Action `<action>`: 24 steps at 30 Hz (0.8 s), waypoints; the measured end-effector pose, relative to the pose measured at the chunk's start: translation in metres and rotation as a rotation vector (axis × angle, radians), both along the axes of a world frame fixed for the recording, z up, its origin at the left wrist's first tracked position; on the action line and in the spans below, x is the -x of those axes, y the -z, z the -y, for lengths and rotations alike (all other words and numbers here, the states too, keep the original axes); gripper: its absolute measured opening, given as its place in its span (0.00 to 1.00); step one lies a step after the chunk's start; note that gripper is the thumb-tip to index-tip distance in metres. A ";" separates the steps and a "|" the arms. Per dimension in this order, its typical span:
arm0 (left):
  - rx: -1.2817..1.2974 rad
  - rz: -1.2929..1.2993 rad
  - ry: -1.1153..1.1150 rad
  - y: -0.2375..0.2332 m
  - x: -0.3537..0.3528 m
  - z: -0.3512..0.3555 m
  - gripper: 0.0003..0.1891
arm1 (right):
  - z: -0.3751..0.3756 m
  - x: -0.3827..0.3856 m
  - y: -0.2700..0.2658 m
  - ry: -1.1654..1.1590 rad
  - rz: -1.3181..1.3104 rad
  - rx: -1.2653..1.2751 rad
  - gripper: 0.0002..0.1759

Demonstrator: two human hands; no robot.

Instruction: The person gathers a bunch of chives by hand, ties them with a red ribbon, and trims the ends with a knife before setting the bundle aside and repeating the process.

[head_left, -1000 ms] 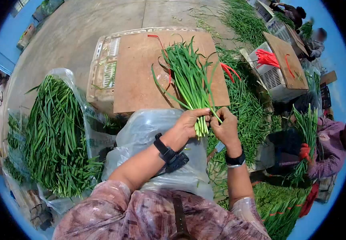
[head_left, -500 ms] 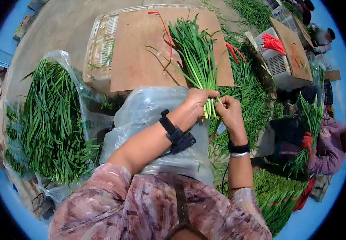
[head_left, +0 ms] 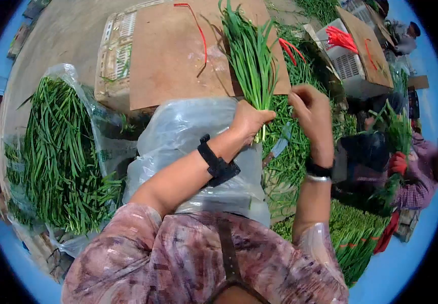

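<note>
My left hand [head_left: 250, 121] is closed round the pale lower stems of a bunch of garlic chives [head_left: 252, 63]. The green leaves point away from me over a brown board [head_left: 173, 55], and the cut ends stick out below my fist. To the right of the bunch, apart from it, is my raised right hand [head_left: 312, 114]. Its fingers are loosely curled, with a gap between thumb and forefinger, and nothing shows in them. Clear plastic [head_left: 188, 131] covers my lap under my left forearm. A knife-like blade [head_left: 280, 147] lies below my right hand.
A plastic-wrapped heap of chives [head_left: 62, 157] stands at left. Red ties [head_left: 205, 40] lie on the board, which rests on a white crate [head_left: 113, 63]. Loose greens [head_left: 292, 175] cover the ground at right. Beyond, a person's red-gloved hand [head_left: 398, 163] holds greens near another crate [head_left: 338, 48].
My right hand has left the stems and moved up and to the right, its fingers loosening. My left hand keeps its hold on the chives. The view has shifted slightly.
</note>
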State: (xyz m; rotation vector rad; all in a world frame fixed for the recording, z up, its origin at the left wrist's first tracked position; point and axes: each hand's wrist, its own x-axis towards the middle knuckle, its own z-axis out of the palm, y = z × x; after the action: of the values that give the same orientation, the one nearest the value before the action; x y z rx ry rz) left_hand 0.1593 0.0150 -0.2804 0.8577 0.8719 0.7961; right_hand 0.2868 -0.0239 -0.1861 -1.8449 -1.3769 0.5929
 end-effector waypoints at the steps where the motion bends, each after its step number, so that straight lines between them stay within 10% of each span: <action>1: -0.044 -0.045 0.028 -0.009 0.002 0.000 0.06 | -0.015 0.014 0.000 -0.036 0.091 -0.053 0.11; 6: -0.023 0.158 0.125 0.005 0.003 -0.003 0.19 | -0.054 0.027 0.046 -0.155 0.264 0.092 0.16; 16: 0.455 0.737 0.309 -0.014 0.027 -0.016 0.23 | -0.040 0.004 0.015 0.122 -0.755 0.166 0.07; 24: 0.593 0.492 0.268 0.005 0.030 -0.024 0.13 | -0.020 -0.017 0.016 0.157 -0.831 0.065 0.10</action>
State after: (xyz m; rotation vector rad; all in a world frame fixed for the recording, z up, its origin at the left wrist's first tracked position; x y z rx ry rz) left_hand 0.1296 0.0388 -0.2853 0.2239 0.4919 0.4405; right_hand 0.3036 -0.0036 -0.2020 -1.4561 -0.6561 1.1584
